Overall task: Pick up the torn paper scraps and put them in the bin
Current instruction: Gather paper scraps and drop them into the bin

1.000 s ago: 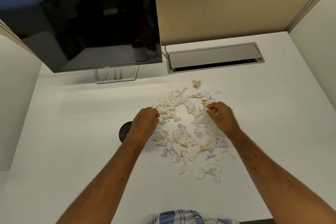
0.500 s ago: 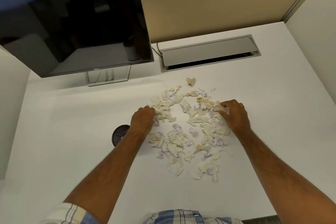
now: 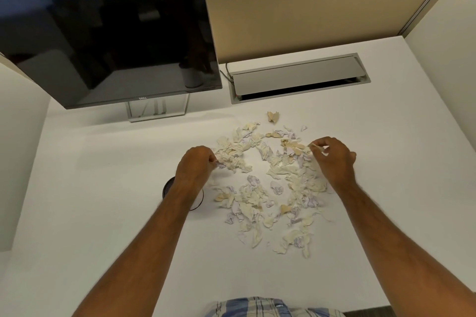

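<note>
Since half a second ago my right hand [image 3: 332, 159] has stayed at the pile's right edge, its fingers now curled tighter around a white scrap; a second ago it sat further in, over the middle of the heap. My left hand [image 3: 197, 165] has barely shifted along the left edge. My head has tipped a little, so the monitor [image 3: 108, 38] takes up more of the upper left.

The paper scraps [image 3: 268, 183] lie spread across the white desk [image 3: 103, 213] in a loose ring, with a bare patch near the centre. One stray scrap [image 3: 273, 116] sits apart at 12 o'clock from the heap, toward the cable hatch [image 3: 298, 77].

My left hand is at 9 o'clock of the pile, fingers drawn together and pinching scraps at the heap's upper left edge. My right hand is at 2 o'clock of the pile, thumb and fingers closed on a white scrap, with more scraps touching its palm side. The bulk of the paper lies between my hands and toward me, at 6 o'clock from them.

The bin [image 3: 170, 186], dark and round, stands just beside the pile at 8 o'clock, mostly hidden under my left wrist.
</note>
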